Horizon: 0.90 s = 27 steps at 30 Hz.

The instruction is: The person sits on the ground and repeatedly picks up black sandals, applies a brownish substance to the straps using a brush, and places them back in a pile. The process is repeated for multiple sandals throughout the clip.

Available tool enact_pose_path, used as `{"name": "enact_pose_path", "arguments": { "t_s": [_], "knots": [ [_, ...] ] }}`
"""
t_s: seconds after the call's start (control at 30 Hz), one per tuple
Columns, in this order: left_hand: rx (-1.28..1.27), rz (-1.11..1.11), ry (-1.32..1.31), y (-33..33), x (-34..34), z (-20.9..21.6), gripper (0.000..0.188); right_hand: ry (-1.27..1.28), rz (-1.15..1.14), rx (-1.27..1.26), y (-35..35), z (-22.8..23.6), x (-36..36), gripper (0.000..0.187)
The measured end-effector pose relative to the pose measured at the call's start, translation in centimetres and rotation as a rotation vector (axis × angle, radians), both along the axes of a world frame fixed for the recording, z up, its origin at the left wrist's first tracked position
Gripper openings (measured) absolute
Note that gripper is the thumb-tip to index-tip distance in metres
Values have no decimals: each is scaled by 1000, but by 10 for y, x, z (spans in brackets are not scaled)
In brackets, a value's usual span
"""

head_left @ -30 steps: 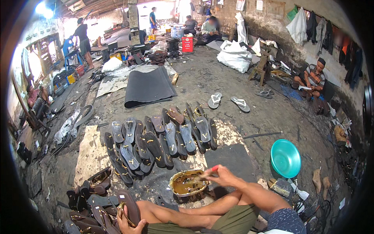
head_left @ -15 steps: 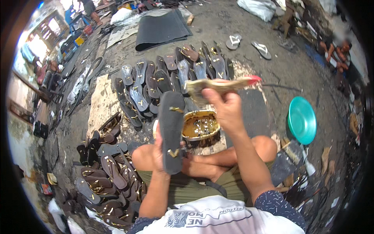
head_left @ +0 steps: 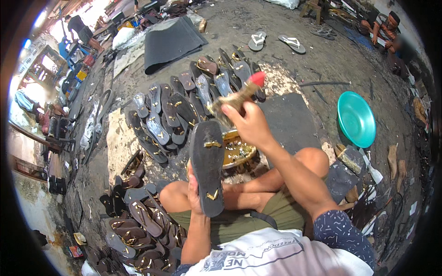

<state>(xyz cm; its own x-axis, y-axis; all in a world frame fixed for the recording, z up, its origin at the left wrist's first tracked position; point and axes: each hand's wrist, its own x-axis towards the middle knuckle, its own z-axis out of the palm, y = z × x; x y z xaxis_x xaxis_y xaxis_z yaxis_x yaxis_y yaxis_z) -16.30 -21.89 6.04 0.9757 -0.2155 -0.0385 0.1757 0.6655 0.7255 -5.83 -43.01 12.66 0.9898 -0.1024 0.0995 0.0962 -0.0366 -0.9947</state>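
My left hand (head_left: 194, 193), closed, grips a dark sandal sole (head_left: 207, 177) by its left edge. Gold strap ends stick out near the top and bottom of its upward face. In my right hand (head_left: 252, 125) is a worn brush (head_left: 241, 97) with a red handle tip. The bristle end points down and left, just above the top of the sole; the frame does not show whether they touch. Partly hidden behind the sole and right hand, a tub (head_left: 252, 159) of shiny amber-brown liquid stands before my crossed legs.
Several sandal soles (head_left: 159, 124) lie in rows beyond the tub. More sandals (head_left: 145, 216) are heaped at my left. A green basin (head_left: 357, 119) stands at right, with a dark sheet (head_left: 290, 122) nearer. White-strapped flip-flops (head_left: 293, 43) lie farther off. A seated person (head_left: 386, 32) is at far right.
My right hand has turned the brush from nearly level to slanting, red tip up, and brought its bristle end closer to the sole. My left hand keeps hold of the sole. The whole view has shifted.
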Motion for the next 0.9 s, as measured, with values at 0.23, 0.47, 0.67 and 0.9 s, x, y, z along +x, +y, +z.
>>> {"name": "enact_pose_path", "arguments": {
  "t_s": [0.23,0.47,0.67,0.9],
  "knots": [
    [-128,134,110,3,-6,-5,63,-269,-74,128,0,-29,-2,25],
    [-363,130,174,-7,37,7,57,-380,151,-127,38,-21,-38,25],
    [-492,26,16,10,74,0,37,-340,292,-124,57,-38,-115,25],
    [-616,-99,269,-25,55,-8,54,-737,159,-348,46,-37,-18,26]
  ]
}}
